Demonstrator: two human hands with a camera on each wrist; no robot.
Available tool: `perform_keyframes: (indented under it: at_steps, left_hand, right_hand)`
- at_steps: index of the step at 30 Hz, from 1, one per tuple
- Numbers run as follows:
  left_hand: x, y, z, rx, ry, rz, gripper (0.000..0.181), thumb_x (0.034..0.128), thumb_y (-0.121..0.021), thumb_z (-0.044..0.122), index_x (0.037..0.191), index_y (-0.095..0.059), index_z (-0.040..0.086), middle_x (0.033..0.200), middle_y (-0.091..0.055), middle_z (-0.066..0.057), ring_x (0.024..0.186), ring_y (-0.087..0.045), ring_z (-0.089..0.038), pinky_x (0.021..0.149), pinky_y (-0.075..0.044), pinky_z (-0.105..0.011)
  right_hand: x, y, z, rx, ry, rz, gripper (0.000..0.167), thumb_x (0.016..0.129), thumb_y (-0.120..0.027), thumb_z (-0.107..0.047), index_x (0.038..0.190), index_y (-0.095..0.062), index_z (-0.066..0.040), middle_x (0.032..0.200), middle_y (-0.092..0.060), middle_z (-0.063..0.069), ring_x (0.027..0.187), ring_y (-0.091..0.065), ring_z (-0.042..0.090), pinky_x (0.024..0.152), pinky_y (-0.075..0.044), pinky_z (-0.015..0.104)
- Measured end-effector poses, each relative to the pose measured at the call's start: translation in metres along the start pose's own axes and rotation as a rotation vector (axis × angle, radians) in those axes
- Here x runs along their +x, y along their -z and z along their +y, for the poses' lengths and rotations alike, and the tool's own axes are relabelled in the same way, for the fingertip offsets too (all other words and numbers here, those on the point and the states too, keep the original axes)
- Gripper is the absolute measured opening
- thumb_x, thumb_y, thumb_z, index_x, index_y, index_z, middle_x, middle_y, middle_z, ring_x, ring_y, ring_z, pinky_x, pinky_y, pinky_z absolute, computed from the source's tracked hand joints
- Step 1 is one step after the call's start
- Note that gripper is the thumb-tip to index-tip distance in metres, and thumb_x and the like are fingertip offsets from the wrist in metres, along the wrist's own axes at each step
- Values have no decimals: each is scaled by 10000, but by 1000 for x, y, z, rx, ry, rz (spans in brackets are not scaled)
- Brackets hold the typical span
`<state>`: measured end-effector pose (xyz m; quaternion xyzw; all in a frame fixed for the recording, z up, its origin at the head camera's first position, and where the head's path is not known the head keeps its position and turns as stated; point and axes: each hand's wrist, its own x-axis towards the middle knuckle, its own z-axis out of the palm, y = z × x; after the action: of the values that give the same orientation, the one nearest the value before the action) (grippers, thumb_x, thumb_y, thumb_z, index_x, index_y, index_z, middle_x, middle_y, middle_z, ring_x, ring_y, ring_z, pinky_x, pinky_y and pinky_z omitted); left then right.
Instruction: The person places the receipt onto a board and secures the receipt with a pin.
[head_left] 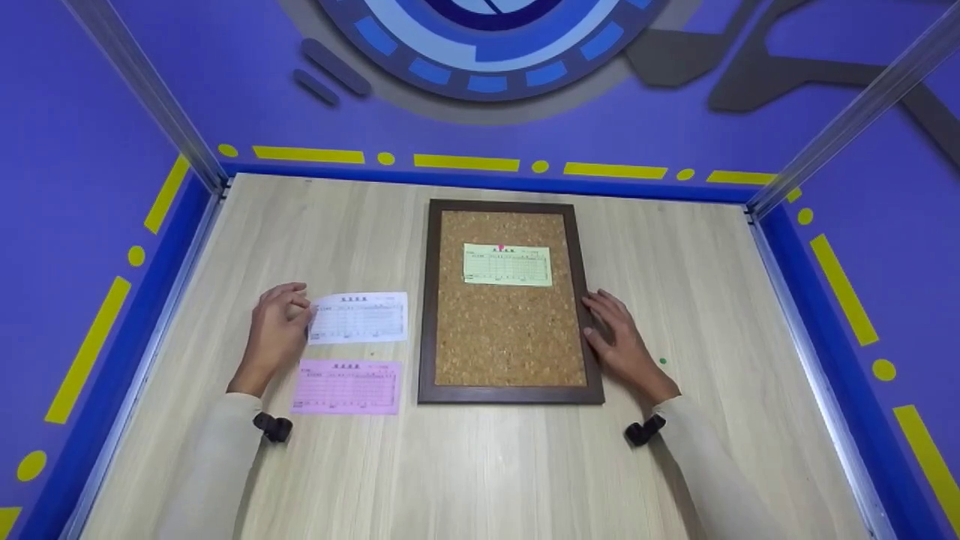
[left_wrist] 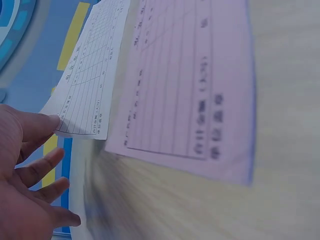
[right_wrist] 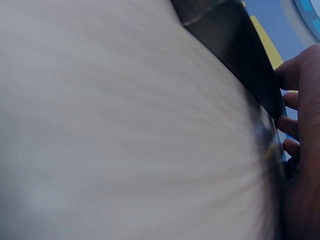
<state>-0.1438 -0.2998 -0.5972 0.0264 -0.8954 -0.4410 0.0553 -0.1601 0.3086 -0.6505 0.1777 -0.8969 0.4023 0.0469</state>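
My left hand (head_left: 279, 326) pinches the left edge of a white printed slip (head_left: 358, 318) between thumb and finger. In the left wrist view the slip's held end (left_wrist: 75, 117) bends up, while the other fingers stay off it. Just below lies a pink printed slip (head_left: 346, 387), flat on the table. My right hand (head_left: 619, 337) rests against the right side of a cork board (head_left: 510, 337) with a dark brown frame (head_left: 510, 395). A light green slip (head_left: 507, 271) is fixed to the cork's upper part by a pink pushpin (head_left: 501, 247). In the right wrist view the fingertips touch the frame's side (right_wrist: 245, 55).
A small green item (head_left: 663, 361), perhaps a pushpin, lies on the wooden table (head_left: 510, 465) right of my right hand. A tiny speck (head_left: 372, 353) shows between the white and pink slips. Blue-purple walls (head_left: 82, 187) enclose the table at the back and sides.
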Motion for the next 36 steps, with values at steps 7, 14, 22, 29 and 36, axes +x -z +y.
perform_keyframes:
  at_steps: [7, 14, 22, 29, 36]
  left_hand:
    - [3, 1, 5, 5, -50, 5, 64, 1020, -690, -28, 993, -696, -85, 1495, -621, -266, 1496, -452, -484, 1243, -323, -639]
    - [5, 4, 11, 0, -67, 1, 49, 1025, -672, -36, 991, -682, -71, 1473, -632, -287, 1475, -485, -502, 1245, -325, -647]
    - [6, 5, 15, 2, -78, -3, 42, 1019, -675, -27, 1019, -682, -68, 1473, -633, -282, 1472, -488, -488, 1253, -317, -631]
    - [7, 7, 19, -11, -102, 9, 40, 1001, -668, -55, 1029, -691, -72, 1459, -644, -281, 1469, -493, -487, 1257, -308, -626]
    - [8, 10, 23, -37, -97, 15, 37, 994, -666, -52, 989, -686, -21, 1455, -655, -272, 1476, -503, -480, 1246, -337, -632]
  right_hand:
    - [0, 0, -1, 18, -6, -4, 531, 1066, -686, -106, 1573, -569, 5, 1659, -490, 245, 1621, -301, 450, 1304, -195, 672]
    - [-1, 0, -2, 12, 3, 1, 534, 1065, -690, -108, 1573, -570, 2, 1657, -495, 243, 1614, -313, 458, 1301, -201, 679]
    - [0, -1, -1, -2, 3, 1, 534, 1063, -694, -117, 1570, -574, 2, 1654, -497, 247, 1612, -316, 455, 1296, -205, 686]
    - [0, 0, -2, -5, -5, -1, 532, 1058, -690, -107, 1566, -578, 6, 1652, -501, 247, 1615, -315, 450, 1300, -213, 674]
    - [0, 1, -1, 8, -11, -14, 524, 1067, -673, -96, 1571, -572, 6, 1663, -489, 240, 1631, -291, 430, 1310, -200, 659]
